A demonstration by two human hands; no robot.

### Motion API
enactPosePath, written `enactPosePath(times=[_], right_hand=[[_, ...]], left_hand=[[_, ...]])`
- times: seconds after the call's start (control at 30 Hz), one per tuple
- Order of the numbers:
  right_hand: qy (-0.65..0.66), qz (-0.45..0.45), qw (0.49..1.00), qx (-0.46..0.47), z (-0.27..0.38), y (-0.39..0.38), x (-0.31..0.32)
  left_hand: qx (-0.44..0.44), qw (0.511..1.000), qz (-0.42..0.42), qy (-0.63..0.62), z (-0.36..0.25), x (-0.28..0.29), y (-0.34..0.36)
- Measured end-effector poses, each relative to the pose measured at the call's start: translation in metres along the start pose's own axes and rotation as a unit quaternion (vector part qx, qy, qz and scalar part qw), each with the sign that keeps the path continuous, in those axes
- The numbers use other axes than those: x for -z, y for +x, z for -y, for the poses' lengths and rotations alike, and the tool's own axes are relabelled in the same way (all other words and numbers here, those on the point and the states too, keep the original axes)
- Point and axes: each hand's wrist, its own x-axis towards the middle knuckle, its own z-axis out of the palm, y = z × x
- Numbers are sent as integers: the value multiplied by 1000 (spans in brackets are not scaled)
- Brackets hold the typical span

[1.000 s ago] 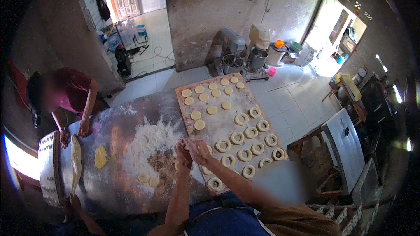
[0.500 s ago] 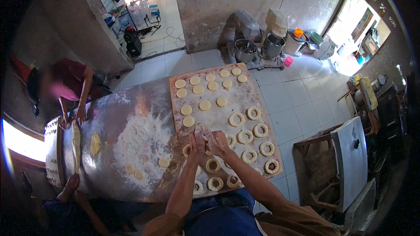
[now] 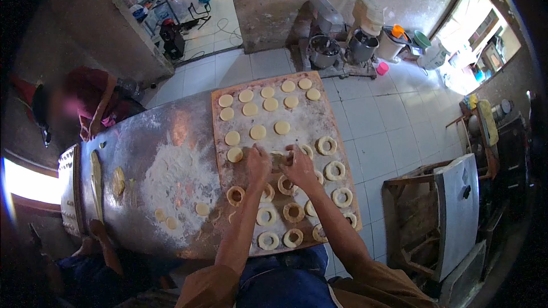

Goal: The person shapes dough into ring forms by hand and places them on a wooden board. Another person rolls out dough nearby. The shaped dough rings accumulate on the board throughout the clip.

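Overhead, both hands met on one dough piece (image 3: 278,159) at mid-board: left hand (image 3: 258,164) and right hand (image 3: 298,166) pinched it with curled fingers. The wooden board (image 3: 319,115) carried flat discs (image 3: 258,132) beyond and dough rings (image 3: 266,215) nearer. It lay on a floured metal table (image 3: 171,154) over white floor tiles (image 3: 371,114).

Daylit room, heavy fisheye warp

Daylight is flooding through the window (image 3: 468,51), glaring on the metal table (image 3: 171,137); corners are darkening and bending.
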Motion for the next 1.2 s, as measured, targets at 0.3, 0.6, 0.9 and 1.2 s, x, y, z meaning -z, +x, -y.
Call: enactPosePath(times=[0.3,0.6,0.9,1.2], right_hand=[[-237,-21,963,124,-44,-7,6],[-230,-144,907,322,-40,92,-128],[11,85,994,62,36,89,-109],[-42,188,970,145,192,42,-321]], left_hand=[[-212,974,7,79,-17,32,-17],[-51,994,27,94,17,99,7],[-37,982,-179,-35,129,223,-51],[81,925,-282,242,260,294,-61]])
